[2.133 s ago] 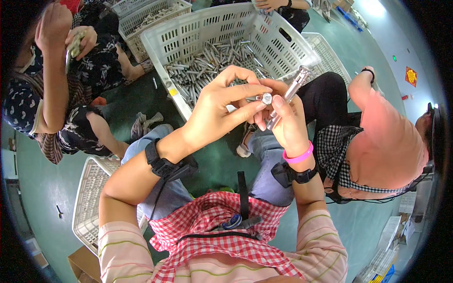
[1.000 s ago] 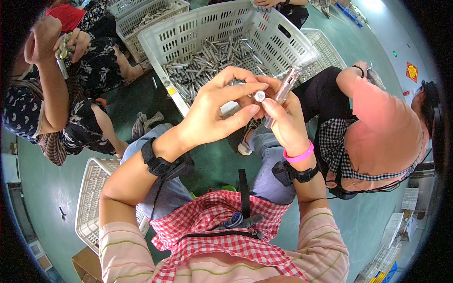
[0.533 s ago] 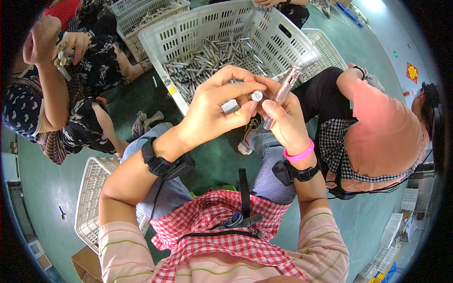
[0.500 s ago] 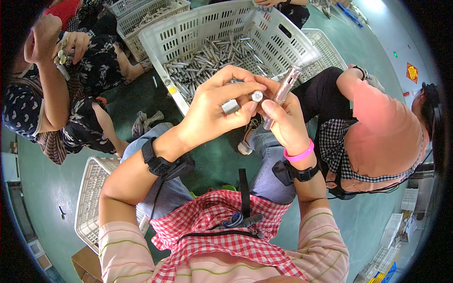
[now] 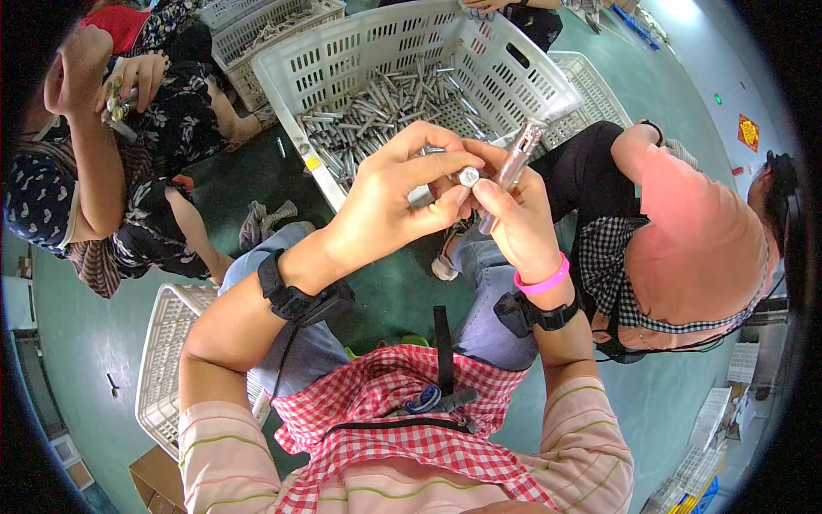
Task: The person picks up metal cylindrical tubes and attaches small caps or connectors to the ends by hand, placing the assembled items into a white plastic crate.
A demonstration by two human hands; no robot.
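Both hands are bare, the left hand (image 5: 377,214) backed by a black wrist strap (image 5: 295,295) trailing a thin cable, the right hand (image 5: 518,227) by a pink band and black strap, with striped pink sleeves beyond.

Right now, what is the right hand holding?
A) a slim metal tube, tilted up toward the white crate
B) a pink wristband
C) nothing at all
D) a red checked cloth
A: the right hand grips a slim metal tube slanting upward, while the left hand pinches a small metal cap beside it, in front of the white crate.
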